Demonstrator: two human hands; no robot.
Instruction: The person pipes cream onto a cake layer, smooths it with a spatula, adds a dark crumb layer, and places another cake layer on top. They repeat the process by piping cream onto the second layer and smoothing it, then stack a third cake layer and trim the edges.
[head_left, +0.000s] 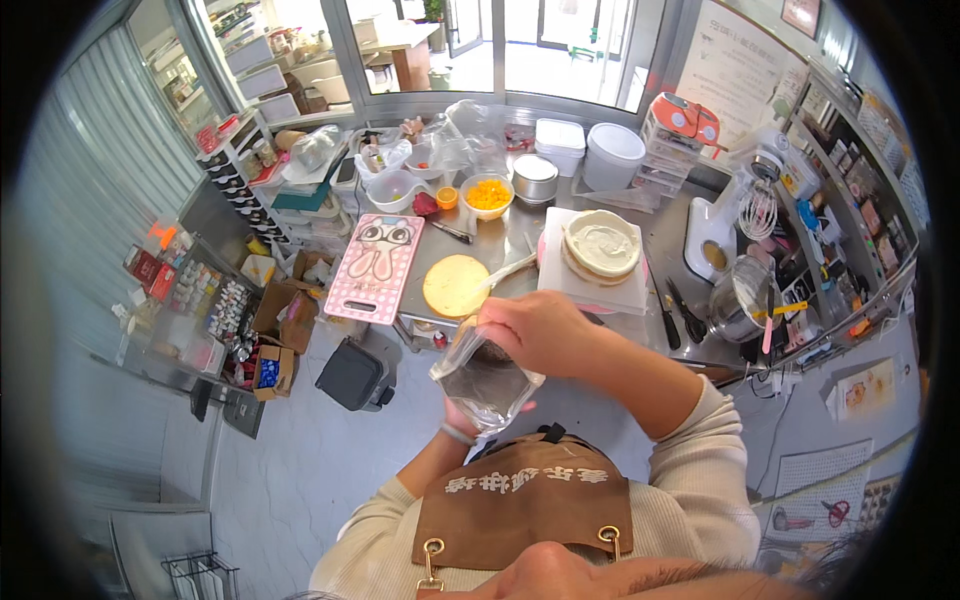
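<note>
My right hand (536, 334) has its fingers curled at the mouth of a clear plastic bag (487, 394). Something dark and crumbly shows inside the bag near those fingers. From underneath, my left hand (459, 416) supports the bag, mostly hidden behind it. Just beyond the bag, a round yellow sponge layer (456, 285) lies on the steel worktop. A pale flat utensil (514, 270) slants across its right edge. To the right, a cake with a raised cream rim (602, 241) sits on a white board (555, 281) over a pink base.
A pink rabbit-pattern cutting board (375, 266) overhangs the front edge at left. Behind are a bowl of diced orange fruit (487, 196), a halved orange (447, 198) and a knife (452, 232). On the right stand scissors (686, 311), a mixer (709, 240) and a steel bowl (739, 300).
</note>
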